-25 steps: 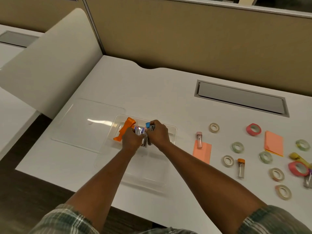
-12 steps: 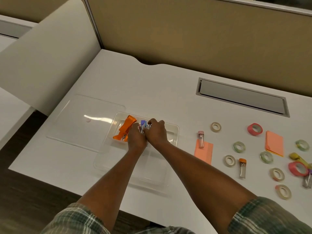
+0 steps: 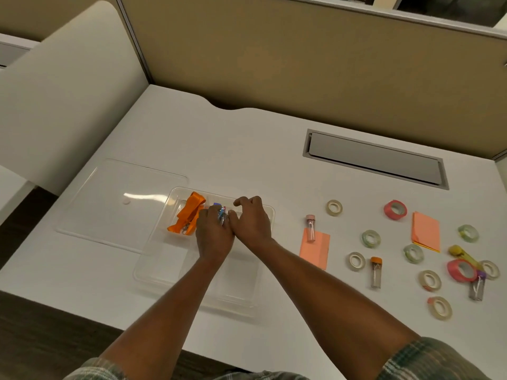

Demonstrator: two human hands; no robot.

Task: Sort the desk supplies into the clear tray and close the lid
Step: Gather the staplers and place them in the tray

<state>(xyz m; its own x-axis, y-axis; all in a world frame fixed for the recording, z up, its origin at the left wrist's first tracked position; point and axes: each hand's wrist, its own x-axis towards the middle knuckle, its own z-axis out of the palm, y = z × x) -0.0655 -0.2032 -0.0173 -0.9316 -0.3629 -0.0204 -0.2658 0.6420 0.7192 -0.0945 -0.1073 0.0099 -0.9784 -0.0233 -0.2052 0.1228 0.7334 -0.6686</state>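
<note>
A clear divided tray (image 3: 153, 263) lies on the white desk, its clear lid (image 3: 115, 204) flat to its left. An orange lanyard (image 3: 189, 213) fills the tray's back-left compartment. Over the back-middle compartment my left hand (image 3: 212, 234) is closed around small capped vials (image 3: 220, 212); blue and pink caps peek out. My right hand (image 3: 251, 222) rests against it with fingers loosely curled and thumb and forefinger apart, holding nothing that I can see. To the right lie several tape rolls (image 3: 334, 207), vials (image 3: 310, 227) and orange sticky notes (image 3: 315, 249).
A grey cable hatch (image 3: 375, 160) is set into the desk at the back right. A tan partition wall (image 3: 301, 56) runs behind the desk and a white side panel (image 3: 63, 91) stands at the left. The desk's front edge lies just below the tray.
My hands have stayed over the back-middle compartment. The right hand's fingers have lifted off the vials and spread, while the left hand still covers them.
</note>
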